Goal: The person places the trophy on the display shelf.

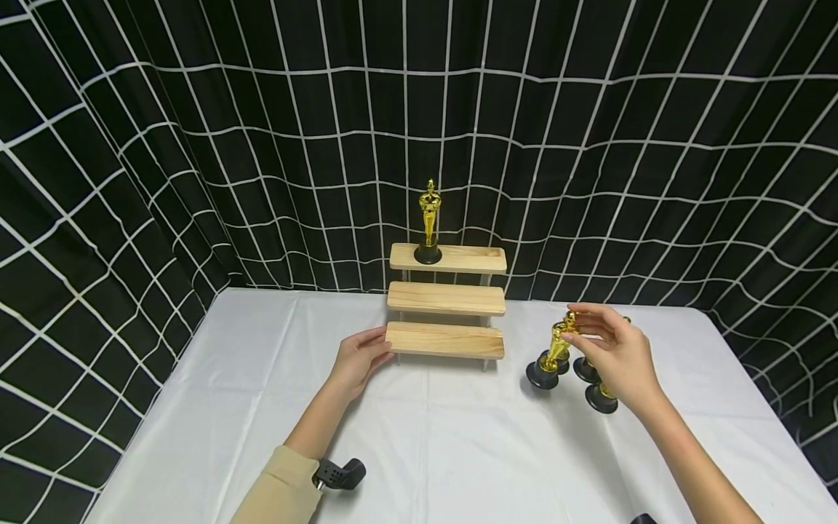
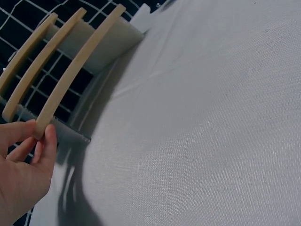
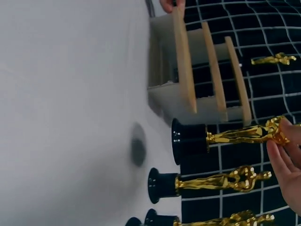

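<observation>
Statuette (image 3: 237,135), gold on a round black base, is pinched near its top between the thumb and fingers of a person's right hand (image 1: 615,356). The right wrist view shows the base raised above the white cloth (image 1: 458,437), a dark shadow (image 3: 138,150) lying apart from it. The piece is to the right of a wooden rack (image 1: 446,298), well apart from it in the head view.

Three more statuettes (image 3: 211,183) stand upright on the cloth beside and beneath that hand, close together; in the head view the fingers and palm hide parts of them.

The left hand (image 1: 356,362) clamps the left end of the lowest shelf (image 1: 445,340), its thumb and fingers closed around the edge of the board. The rack has three shelves, stepped upward toward the back on pale supports. On the top shelf (image 1: 478,256), left of centre, stands another gold figure (image 1: 429,218) on a black base.

A beige sleeve (image 1: 278,487) covers the left forearm, with a black device (image 1: 343,474) at its cuff. Behind the table hangs a black curtain (image 1: 294,160) patterned with a white grid.
</observation>
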Tool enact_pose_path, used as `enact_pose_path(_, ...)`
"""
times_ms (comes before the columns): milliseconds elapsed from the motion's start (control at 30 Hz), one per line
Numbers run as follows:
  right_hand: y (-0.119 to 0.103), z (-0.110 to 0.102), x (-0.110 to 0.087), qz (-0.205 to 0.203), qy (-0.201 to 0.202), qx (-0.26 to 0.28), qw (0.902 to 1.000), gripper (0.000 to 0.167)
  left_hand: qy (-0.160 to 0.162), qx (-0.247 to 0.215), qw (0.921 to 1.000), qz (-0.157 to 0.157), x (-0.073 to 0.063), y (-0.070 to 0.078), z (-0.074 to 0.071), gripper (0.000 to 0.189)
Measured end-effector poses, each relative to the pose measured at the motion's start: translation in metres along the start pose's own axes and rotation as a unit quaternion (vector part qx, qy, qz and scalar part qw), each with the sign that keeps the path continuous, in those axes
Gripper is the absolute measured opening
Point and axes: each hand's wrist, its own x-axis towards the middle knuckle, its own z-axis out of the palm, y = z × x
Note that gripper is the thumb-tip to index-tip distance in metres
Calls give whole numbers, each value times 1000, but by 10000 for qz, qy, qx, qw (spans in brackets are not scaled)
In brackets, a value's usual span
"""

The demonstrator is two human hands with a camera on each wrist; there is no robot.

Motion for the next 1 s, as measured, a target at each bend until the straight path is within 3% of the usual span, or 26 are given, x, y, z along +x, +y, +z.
enact_pose_path(1000, -36, 3, 42, -117, -182, -112, 9997, 42, 34, 59, 10000, -30, 2, -1, -1, 44)
